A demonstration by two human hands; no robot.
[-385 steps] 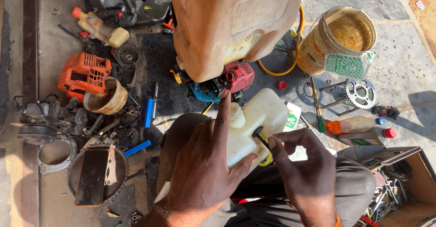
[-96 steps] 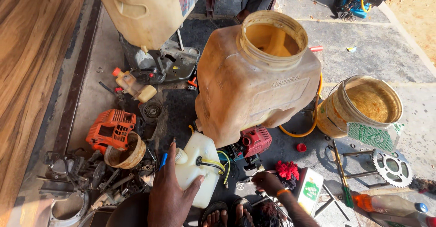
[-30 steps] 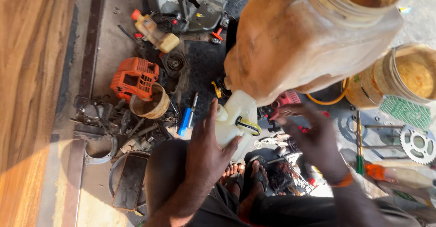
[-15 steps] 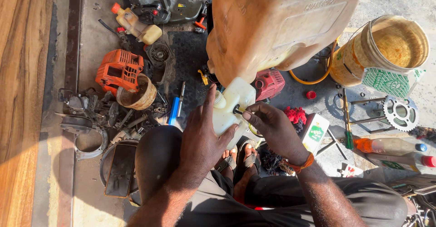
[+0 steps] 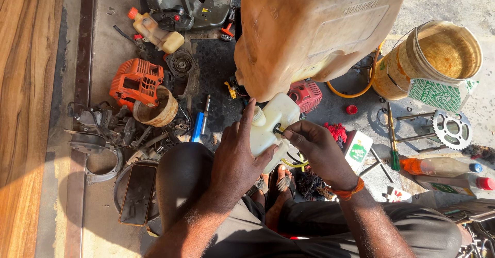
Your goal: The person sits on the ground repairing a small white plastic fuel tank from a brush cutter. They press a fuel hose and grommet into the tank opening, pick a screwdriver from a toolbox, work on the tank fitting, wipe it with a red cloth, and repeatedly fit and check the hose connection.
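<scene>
we've got the small white tank (image 5: 270,126) held up over our lap, just below the big tan jerrycan (image 5: 314,28) that fills the top of the view. left hand (image 5: 237,157) is flat against the tank's left face, fingers spread and pointing up-right, thumb wrapped under the lower right edge; grip there is a wide-open palm clamp on the tank body, not a fist. right hand (image 5: 319,152) comes in from the right, thumb and forefinger pinched nearly closed on a small black fitting (image 5: 279,130) at the tank's right side; a yellow-green hose (image 5: 295,162) loops out below it. key relation: the tank's long axis runs from lower left to upper right, its pale cap (image 5: 259,116) near the left fingertips, and the fitting sits on the side facing the right hand, so the right is the nearer hand for the fitting and the left is only bracing. can't tell whether the fitting is seated or loose. on the floor (image 5: 103,41) around us: orange engine cover (image 5: 135,81) to the left, blue-handled tool (image 5: 198,127) just left of our left hand, red engine part (image 5: 308,94) touching behind the tank, 1 yellow bucket (image 5: 428,62) and a sprocket (image 5: 452,129) well off to the right.
</scene>
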